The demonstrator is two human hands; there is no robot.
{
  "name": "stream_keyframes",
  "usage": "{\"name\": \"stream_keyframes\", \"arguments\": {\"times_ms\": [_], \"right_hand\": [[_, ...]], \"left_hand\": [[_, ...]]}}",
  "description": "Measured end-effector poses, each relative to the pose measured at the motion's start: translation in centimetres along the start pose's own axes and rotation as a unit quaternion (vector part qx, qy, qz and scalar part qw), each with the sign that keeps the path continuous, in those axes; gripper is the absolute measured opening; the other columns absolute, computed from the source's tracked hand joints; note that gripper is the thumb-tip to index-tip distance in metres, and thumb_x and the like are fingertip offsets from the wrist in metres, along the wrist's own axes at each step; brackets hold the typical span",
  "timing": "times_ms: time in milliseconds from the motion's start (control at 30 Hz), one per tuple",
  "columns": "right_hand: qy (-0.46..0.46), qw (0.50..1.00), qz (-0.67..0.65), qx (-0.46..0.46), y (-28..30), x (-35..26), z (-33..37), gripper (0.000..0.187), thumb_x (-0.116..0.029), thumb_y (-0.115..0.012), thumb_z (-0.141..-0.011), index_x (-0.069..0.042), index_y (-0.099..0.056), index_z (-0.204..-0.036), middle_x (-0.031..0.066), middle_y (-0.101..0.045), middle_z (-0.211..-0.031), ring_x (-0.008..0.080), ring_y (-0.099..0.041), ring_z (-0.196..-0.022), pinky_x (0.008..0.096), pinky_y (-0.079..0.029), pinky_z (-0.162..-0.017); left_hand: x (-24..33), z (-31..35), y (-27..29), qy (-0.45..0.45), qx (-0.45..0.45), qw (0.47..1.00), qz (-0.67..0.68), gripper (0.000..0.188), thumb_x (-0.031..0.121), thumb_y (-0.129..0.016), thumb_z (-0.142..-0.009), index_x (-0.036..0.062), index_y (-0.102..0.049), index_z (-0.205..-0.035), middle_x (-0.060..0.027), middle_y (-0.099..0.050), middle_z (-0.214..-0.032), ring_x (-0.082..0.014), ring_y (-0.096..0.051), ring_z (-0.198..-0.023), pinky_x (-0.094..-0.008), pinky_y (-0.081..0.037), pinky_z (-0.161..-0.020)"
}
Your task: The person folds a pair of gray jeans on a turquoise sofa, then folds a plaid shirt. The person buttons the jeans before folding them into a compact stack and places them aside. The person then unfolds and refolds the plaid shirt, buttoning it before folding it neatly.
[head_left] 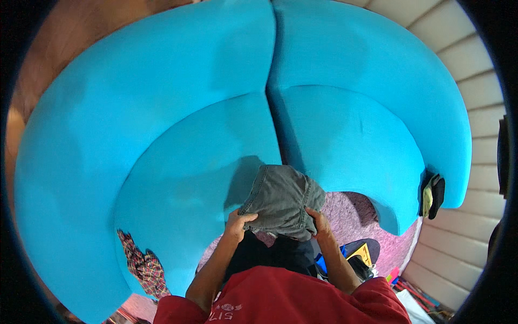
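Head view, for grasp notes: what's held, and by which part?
A dark grey garment: left hand at its lower left edge, right hand at its lower right edge.

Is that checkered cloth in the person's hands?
No, the checkered cloth lies on the blue sofa, while the left hand and right hand hold a gray garment.

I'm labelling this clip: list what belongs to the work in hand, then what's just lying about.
In hand:
dark grey garment, gripped by left hand and right hand

Lying about:
plaid garment on blue sofa
black and lime cloths
yellow flat item
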State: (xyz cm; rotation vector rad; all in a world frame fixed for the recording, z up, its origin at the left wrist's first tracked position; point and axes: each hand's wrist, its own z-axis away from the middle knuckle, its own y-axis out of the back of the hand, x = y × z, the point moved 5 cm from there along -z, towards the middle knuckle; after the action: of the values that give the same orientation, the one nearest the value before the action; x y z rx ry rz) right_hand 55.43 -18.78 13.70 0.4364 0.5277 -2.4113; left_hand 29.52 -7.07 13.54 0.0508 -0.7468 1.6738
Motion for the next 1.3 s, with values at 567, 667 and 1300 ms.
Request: {"name": "stream_keyframes", "arguments": {"times_ms": [567, 667, 1300], "right_hand": [[-0.04, 0.987, -0.153, -0.014, 9.6, -6.4, 0.8, 0.041, -0.013, -0.062, -0.085, 0.006, -0.053, -0.12, 0.0182, -0.063, -0.107, 0.0283, -0.066, -0.089, 0.038, -0.057, -0.075], [-0.001, 0.99, -0.143, -0.016, 11.5, -8.4, 1.6, 0.055, -0.021, -0.067, -0.083, 0.007, -0.049, -0.126, 0.0211, -0.061, -0.113, 0.0313, -0.065, -0.093, 0.0392, -0.056, -0.076], [0.111, 0.946, -0.241, 0.184, 28.1, -5.8, 7.5, 0.063, -0.028, -0.067, -0.08, 0.006, -0.047, -0.129, 0.0208, -0.054, -0.125, 0.0293, -0.056, -0.11, 0.043, -0.049, -0.086]], "left_hand": [[-1.3, 0.1, -16.0, 0.03, 0.042, 0.989, -0.137, 0.051, 0.003, -0.07, -0.07, -0.0085, -0.053, -0.117, -0.0201, -0.061, -0.112, -0.0324, -0.061, -0.097, -0.0437, -0.051, -0.081], [-0.9, 0.0, -19.6, 0.062, 0.005, 0.985, -0.158, 0.047, 0.002, -0.07, -0.071, -0.0065, -0.054, -0.115, -0.0189, -0.062, -0.11, -0.0319, -0.062, -0.097, -0.0443, -0.051, -0.083], [-8.1, -2.4, -37.1, 0.099, -0.156, 0.901, -0.391, 0.054, 0.006, -0.072, -0.068, -0.0015, -0.054, -0.118, -0.0152, -0.06, -0.114, -0.028, -0.056, -0.105, -0.0439, -0.046, -0.08]]}}
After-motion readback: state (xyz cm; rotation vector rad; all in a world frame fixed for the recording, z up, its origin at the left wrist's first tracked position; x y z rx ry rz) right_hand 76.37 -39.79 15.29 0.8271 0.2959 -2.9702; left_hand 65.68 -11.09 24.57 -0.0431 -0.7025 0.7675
